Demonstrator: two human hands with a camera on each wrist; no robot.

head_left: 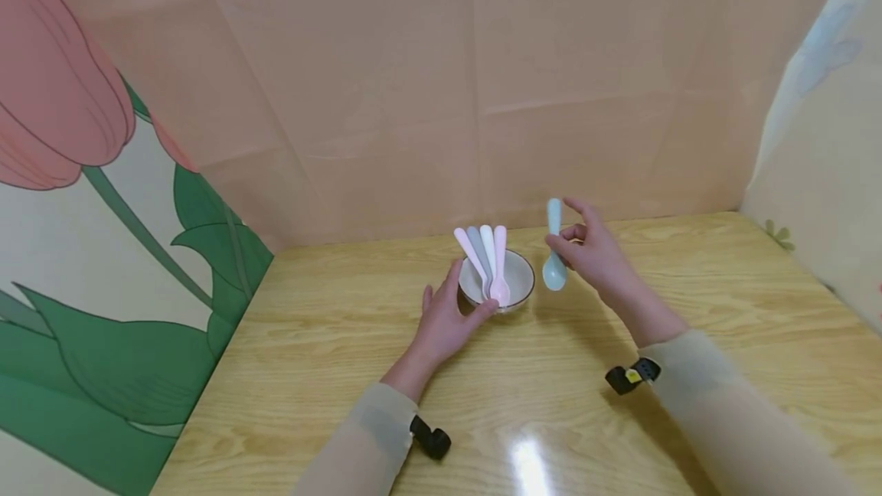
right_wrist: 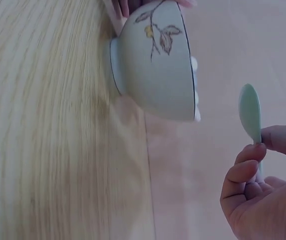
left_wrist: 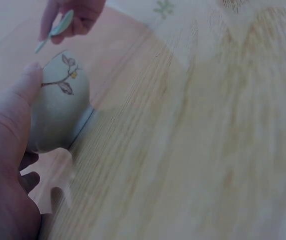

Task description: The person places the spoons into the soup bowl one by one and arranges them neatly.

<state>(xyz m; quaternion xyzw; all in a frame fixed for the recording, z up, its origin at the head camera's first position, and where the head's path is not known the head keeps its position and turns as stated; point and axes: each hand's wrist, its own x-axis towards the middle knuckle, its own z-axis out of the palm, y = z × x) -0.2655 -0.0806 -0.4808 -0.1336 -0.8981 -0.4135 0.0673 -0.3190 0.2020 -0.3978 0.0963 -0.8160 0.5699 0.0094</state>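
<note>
A white bowl [head_left: 521,275] with a dark rim stands on the table, a painted leafy branch on its outer wall in both wrist views. Around its left and near side my left hand [head_left: 441,324] holds it, thumb at the rim. Several small spoons lean in the bowl, handles up: a pink spoon [head_left: 501,247], a grey spoon [head_left: 477,242], a white spoon [head_left: 488,239] and another pink one. To the right of the bowl, my right hand [head_left: 598,255] pinches a pale green spoon [head_left: 554,274] near its middle, bowl end down, apart from the table.
The wooden table [head_left: 331,373] meets a peach-coloured backdrop [head_left: 386,98] just behind the bowl. A tulip-printed panel [head_left: 131,358] borders the left side, and a pale wall [head_left: 827,159] the right. Black wrist cameras [head_left: 432,438] sit on both cuffs.
</note>
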